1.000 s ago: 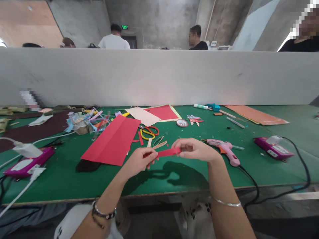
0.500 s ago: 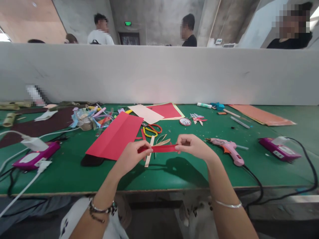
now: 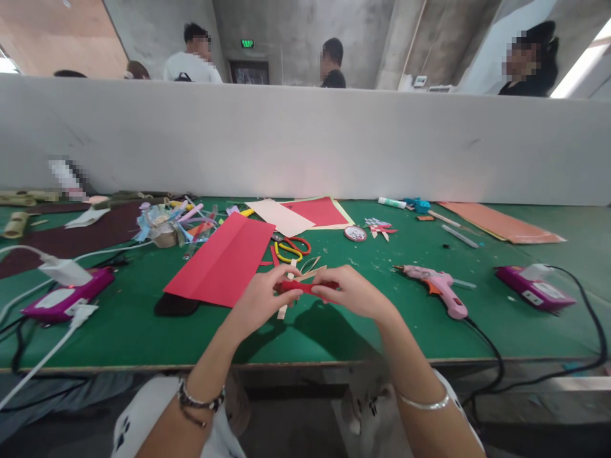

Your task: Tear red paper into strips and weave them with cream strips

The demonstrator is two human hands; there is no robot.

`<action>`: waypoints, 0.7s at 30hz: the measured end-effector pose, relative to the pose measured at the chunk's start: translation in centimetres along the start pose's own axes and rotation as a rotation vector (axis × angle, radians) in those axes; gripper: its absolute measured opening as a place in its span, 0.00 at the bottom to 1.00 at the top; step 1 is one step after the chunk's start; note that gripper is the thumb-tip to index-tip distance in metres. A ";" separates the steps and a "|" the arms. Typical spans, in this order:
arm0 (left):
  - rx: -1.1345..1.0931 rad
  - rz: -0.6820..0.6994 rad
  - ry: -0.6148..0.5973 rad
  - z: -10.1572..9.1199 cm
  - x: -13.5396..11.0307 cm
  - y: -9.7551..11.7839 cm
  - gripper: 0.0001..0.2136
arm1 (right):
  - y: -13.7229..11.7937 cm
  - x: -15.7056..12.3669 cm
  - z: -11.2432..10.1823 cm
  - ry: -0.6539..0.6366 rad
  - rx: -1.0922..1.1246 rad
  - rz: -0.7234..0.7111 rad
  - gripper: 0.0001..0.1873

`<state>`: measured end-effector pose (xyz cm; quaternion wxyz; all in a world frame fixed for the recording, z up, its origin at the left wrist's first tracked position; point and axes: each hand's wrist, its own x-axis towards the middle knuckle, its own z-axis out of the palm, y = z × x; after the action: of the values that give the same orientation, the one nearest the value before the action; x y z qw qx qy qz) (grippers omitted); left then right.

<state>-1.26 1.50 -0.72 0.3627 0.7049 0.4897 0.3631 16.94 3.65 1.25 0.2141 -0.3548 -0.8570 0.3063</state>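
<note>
A narrow red paper strip (image 3: pixel 301 287) is pinched between my two hands, above the green table. My left hand (image 3: pixel 267 291) grips its left part with thumb and fingers. The right part is in my right hand (image 3: pixel 347 290), whose fingertips sit close to the left ones. Cream paper strips (image 3: pixel 282 312) lie beneath and just behind, partly covered by my hands. Behind the left hand rest a folded red paper sheet (image 3: pixel 223 259) and a pair of scissors (image 3: pixel 289 249) with red and yellow handles.
A pink glue gun (image 3: pixel 440 285) lies to the right, its cord running off the front edge. Purple power strips (image 3: pixel 71 294) sit at left and right. Craft scraps (image 3: pixel 167 224), paper sheets (image 3: pixel 281 219) and a round tin (image 3: pixel 355 233) lie farther back, before a white partition (image 3: pixel 305 140).
My hands have come closer together, the right one moving left. The red strip, stretched straight between them before, now shows only a short, bent stretch.
</note>
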 end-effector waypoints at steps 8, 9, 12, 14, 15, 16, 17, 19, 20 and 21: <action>-0.267 -0.116 0.093 0.6 0.5 0.0 0.11 | 0.0 -0.1 0.1 0.059 -0.010 0.020 0.11; -0.287 -0.123 0.112 0.8 0.5 0.1 0.11 | -0.1 -0.1 0.1 0.067 -0.015 0.016 0.11; -0.362 -0.124 0.186 1.4 0.5 0.3 0.10 | 0.0 0.0 0.2 0.104 -0.034 0.015 0.11; -0.420 -0.118 0.227 1.6 0.6 0.4 0.11 | 0.0 0.0 0.3 0.115 -0.055 0.017 0.10; -0.453 -0.114 0.244 1.7 0.6 0.3 0.13 | 0.1 0.0 0.3 0.121 -0.070 0.014 0.10; -0.488 -0.108 0.263 1.8 0.6 0.3 0.14 | 0.1 0.0 0.4 0.127 -0.089 0.008 0.10; -0.522 -0.102 0.280 1.9 0.6 0.3 0.16 | 0.1 0.1 0.4 0.135 -0.107 0.001 0.11; -0.576 -0.087 0.309 2.1 0.7 0.2 0.18 | 0.1 0.1 0.5 0.145 -0.126 -0.011 0.11; -0.593 -0.082 0.322 2.2 0.7 0.1 0.18 | 0.0 0.2 0.6 0.140 -0.127 -0.013 0.12; -0.602 -0.079 0.335 2.3 0.8 0.1 0.17 | 0.0 0.2 0.6 0.130 -0.122 -0.012 0.12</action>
<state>0.95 1.86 -1.64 0.4826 0.4775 0.4403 0.5876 16.45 3.58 0.83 0.2491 -0.3812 -0.8605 0.2284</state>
